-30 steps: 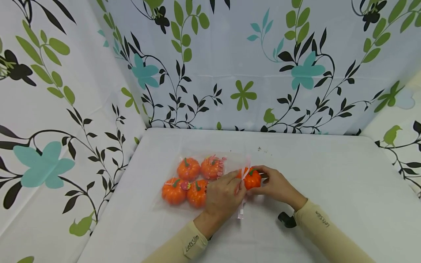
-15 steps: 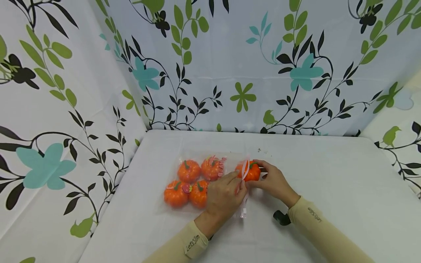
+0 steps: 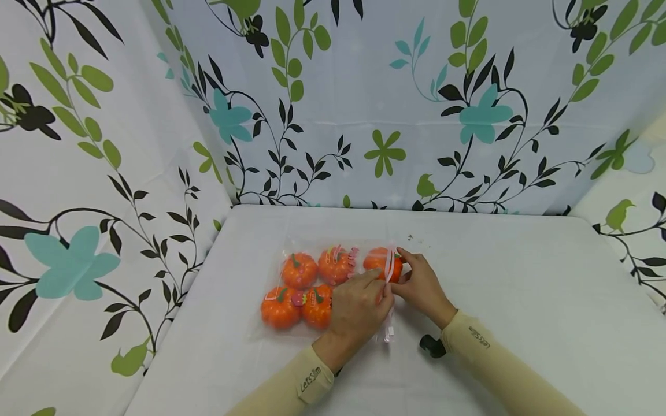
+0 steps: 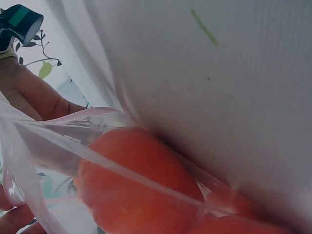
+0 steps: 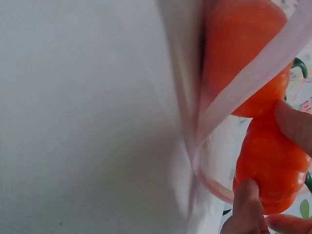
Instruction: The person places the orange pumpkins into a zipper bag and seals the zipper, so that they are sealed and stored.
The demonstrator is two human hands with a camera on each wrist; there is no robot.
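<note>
A clear zip bag (image 3: 389, 263) with a pink zip edge lies on the table, its mouth facing right. Inside it are several glossy orange toy pumpkins (image 3: 299, 271) with green stems. My left hand (image 3: 359, 306) lies over the bag's front part and pinches the edge of its mouth. My right hand (image 3: 424, 286) holds another toy pumpkin (image 5: 270, 163) by its sides, most of it past the zip edge. In the right wrist view, fingertips press on that pumpkin beside the pink strip. The left wrist view shows a pumpkin (image 4: 141, 180) behind the clear film.
The white table (image 3: 510, 277) reaches out to the right of the hands. Leaf-patterned curtains (image 3: 333, 115) hang behind and at both sides. A small black device (image 3: 432, 346) sits at the right wrist, by the sleeve (image 3: 484, 346).
My right hand has moved left, carrying its pumpkin through the bag's mouth. My left hand stays at the edge, shifted slightly right. The bagged pumpkins have shifted a little to the right.
</note>
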